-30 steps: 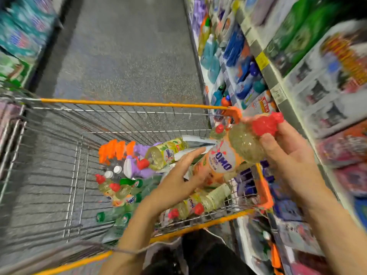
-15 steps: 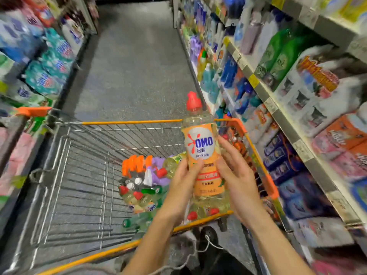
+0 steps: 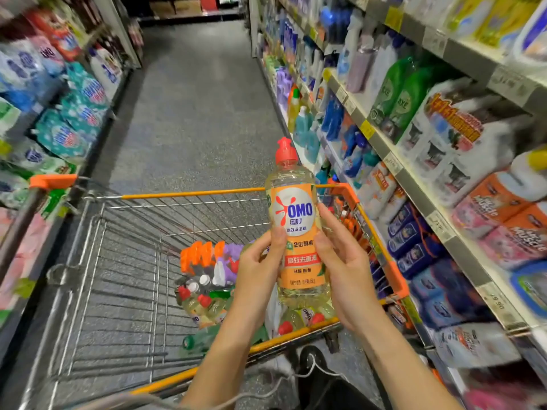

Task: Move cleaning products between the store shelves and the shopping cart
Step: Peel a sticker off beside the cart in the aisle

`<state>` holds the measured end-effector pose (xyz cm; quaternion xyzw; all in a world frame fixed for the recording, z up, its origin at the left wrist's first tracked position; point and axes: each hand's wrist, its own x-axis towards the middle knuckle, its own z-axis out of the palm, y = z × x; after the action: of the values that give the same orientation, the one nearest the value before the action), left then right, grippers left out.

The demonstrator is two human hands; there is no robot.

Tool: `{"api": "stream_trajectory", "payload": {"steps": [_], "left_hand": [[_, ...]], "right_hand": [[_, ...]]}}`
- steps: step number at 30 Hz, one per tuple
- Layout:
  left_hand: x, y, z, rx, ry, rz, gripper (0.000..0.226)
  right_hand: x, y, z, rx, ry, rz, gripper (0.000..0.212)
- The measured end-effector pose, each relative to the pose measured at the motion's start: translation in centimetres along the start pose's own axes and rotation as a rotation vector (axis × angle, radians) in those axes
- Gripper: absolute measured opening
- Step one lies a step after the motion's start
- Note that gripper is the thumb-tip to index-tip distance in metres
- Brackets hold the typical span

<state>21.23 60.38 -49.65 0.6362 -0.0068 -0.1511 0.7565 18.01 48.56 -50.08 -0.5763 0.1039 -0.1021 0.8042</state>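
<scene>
An OMO dish-soap bottle with a red cap and orange label stands upright in the air above the shopping cart. My left hand grips its lower left side, thumb across the label. My right hand wraps its right side from behind. In the cart's near right corner lie several more bottles: orange-capped purple sprayers, red-capped yellow ones and green ones. The store shelves on the right carry blue, green and white cleaning products.
A grey aisle floor runs ahead of the cart. Shelves of detergent bags line the left side, and a second cart handle shows at the left edge. The cart's left half is bare wire.
The bottle went from tilted sideways in my right hand to upright, raised in front of me, with my left hand joining the grip. My view has lifted toward the aisle.
</scene>
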Motion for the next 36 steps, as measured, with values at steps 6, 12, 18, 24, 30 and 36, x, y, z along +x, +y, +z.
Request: {"api": "stream_trajectory", "payload": {"steps": [6,12,18,24,30,36], "left_hand": [[-1.5,1.4,1.3,-0.022,-0.094,0.055,0.042],[-5.1,2.6,5.1,0.023,-0.324,0.100,0.043],[-10.6,2.4,10.2,0.026,-0.569,0.096,0.034],[-19.5,0.9,16.9,0.023,-0.921,0.091,0.026],[-29.2,-0.3,21.6,0.009,-1.166,0.075,0.029],[-40.2,-1.7,25.3,0.006,-1.322,0.056,0.039]], "right_hand": [[-2.5,-2.2,-0.9,0.010,0.033,-0.067,0.046],[-8.6,-5.5,-3.1,0.023,0.214,-0.174,0.049],[-17.1,-9.1,-5.6,-0.003,0.453,-0.293,0.042],[-28.9,-11.6,-9.0,-0.028,0.807,-0.430,0.049],[-39.4,-13.3,-11.4,-0.054,1.003,-0.545,0.045],[-51.1,-15.0,-14.3,-0.115,1.113,-0.584,0.044]]}}
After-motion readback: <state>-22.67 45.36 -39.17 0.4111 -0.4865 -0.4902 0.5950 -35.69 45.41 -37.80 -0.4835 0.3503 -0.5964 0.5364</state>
